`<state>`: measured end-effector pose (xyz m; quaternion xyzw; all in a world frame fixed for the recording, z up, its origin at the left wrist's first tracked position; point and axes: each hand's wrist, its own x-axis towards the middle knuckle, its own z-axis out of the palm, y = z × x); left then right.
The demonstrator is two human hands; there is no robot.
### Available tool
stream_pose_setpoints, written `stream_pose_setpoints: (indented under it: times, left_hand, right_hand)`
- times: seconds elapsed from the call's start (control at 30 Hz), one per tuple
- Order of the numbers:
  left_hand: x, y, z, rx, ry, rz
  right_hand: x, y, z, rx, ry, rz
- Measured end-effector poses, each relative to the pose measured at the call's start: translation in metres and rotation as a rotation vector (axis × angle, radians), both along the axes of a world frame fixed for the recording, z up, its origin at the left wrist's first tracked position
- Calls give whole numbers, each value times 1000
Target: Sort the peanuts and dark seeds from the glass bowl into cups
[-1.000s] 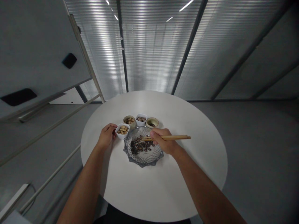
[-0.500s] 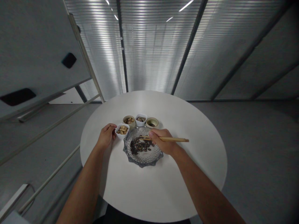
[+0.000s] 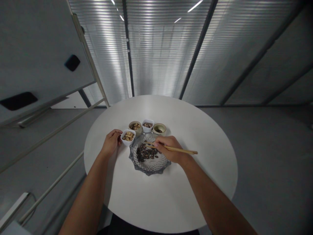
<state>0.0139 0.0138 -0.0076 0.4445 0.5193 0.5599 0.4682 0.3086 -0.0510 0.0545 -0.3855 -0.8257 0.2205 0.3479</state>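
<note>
The right hand (image 3: 169, 149) pinches two wood chopsticks (image 3: 179, 149) between the thumb and fingers. The tips point down and left over a heap of dark seeds (image 3: 145, 153), and the seeds lie in a glass dish (image 3: 149, 168). The tips are right by the seeds, but the view is too small to tell if they grip one. In the last picture the chopsticks lay almost flat. Now their back ends sit lower on the right side, and the two sticks open a bit more at the tips.

The left hand (image 3: 111, 143) is curled, not spread, and its fingers touch the side of a square white bowl (image 3: 128, 136). That bowl holds pale nuts. Just behind it, a round tan bowl (image 3: 135, 126) holds pale nuts too. Next to that, a small white bowl (image 3: 147, 124) holds mixed brown and pale bits. A round green bowl (image 3: 159, 129) holds a few dark seeds.

The bowls stand in a tight row along the far rim of the dish. All of this sits on a round white table (image 3: 195, 182), with lots of open room to the right and in front. Past the table edge is a gray floor (image 3: 269, 156).
</note>
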Motion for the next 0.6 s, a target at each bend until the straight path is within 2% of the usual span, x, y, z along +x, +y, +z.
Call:
stream_pose_setpoints:
  times: [0.33, 0.6]
  left_hand:
    - [-2, 2, -3, 11, 6, 2]
    - [0, 1, -1, 23, 12, -5]
  right_hand:
    - [-2, 2, -6, 36, -13, 30]
    - [1, 0, -3, 52, -13, 117]
